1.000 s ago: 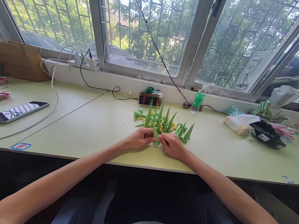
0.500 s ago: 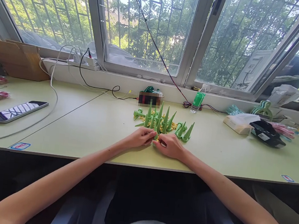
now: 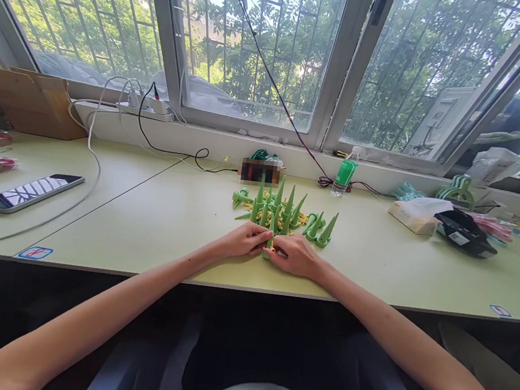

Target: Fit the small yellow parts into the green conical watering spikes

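My left hand point(image 3: 251, 239) is closed, its thumb and fingertips pinching a green plastic watering spike point(image 3: 270, 239) that points up near the table's front edge. On the right side of that spike, my right hand point(image 3: 297, 255) is closed with its fingertips at a small yellow plastic piece point(image 3: 273, 246). The fingers hide part of both. Just beyond my hands stand several more green spikes point(image 3: 290, 201), some upright and some lying down. A scatter of small yellow pieces point(image 3: 303, 219) lies among them. Two spikes point(image 3: 326, 232) stand at the right of the group.
Behind the spikes are a blurred-out dark object point(image 3: 260, 173) on a cable and a water bottle point(image 3: 345, 174). A tissue box point(image 3: 412, 217) and a black item point(image 3: 466, 233) lie to the right. A phone point(image 3: 28, 192) with a white cable lies left.
My right fingers have shifted slightly, so the spike's lower end and the yellow piece show more. My left hand has stayed nearly still, keeping its pinch.
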`<action>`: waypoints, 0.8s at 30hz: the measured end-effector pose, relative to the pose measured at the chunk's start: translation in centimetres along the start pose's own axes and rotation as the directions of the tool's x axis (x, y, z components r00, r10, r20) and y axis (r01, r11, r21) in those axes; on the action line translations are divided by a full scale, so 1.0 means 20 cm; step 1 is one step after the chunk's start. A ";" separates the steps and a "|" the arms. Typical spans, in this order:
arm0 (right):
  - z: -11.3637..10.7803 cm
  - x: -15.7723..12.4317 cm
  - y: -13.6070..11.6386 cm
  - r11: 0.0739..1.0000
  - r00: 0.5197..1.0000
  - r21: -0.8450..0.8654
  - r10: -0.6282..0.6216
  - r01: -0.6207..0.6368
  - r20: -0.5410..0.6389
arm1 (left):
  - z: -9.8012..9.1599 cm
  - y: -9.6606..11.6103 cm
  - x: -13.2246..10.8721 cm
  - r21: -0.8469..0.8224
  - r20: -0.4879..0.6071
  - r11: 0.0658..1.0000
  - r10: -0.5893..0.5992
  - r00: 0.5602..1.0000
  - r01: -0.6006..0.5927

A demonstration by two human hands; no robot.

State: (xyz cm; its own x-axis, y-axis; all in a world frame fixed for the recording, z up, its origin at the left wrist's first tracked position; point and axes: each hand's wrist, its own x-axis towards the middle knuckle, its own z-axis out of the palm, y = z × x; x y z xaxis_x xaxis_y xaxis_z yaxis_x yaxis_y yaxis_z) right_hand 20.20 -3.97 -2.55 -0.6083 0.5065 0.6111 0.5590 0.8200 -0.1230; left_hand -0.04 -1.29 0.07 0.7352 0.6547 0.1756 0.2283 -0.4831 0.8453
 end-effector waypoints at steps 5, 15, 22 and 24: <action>0.00 0.00 0.00 0.999 1.000 -0.043 -0.011 0.011 0.008 | 0.00 0.00 0.00 0.007 0.002 1.000 -0.001 1.000 0.001; 0.00 0.00 0.00 0.993 0.998 -0.106 -0.041 0.045 0.040 | 0.00 0.01 0.00 0.019 -0.003 1.000 -0.007 1.000 0.007; -0.01 0.00 -0.01 0.986 0.997 -0.146 -0.073 0.076 0.025 | 0.00 0.00 0.00 0.021 0.003 1.000 -0.009 1.000 0.009; -0.01 0.00 -0.01 0.982 0.996 -0.167 -0.093 0.094 0.016 | 0.00 0.00 0.00 0.023 -0.006 1.000 -0.007 1.000 0.007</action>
State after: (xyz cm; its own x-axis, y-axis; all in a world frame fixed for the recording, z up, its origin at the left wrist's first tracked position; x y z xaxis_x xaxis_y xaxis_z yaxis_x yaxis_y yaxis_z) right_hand 20.20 -4.08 -2.46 -0.6662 0.4323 0.6076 0.5855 0.8079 0.0671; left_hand 0.02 -1.24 0.02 0.7297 0.6615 0.1730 0.2481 -0.4920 0.8345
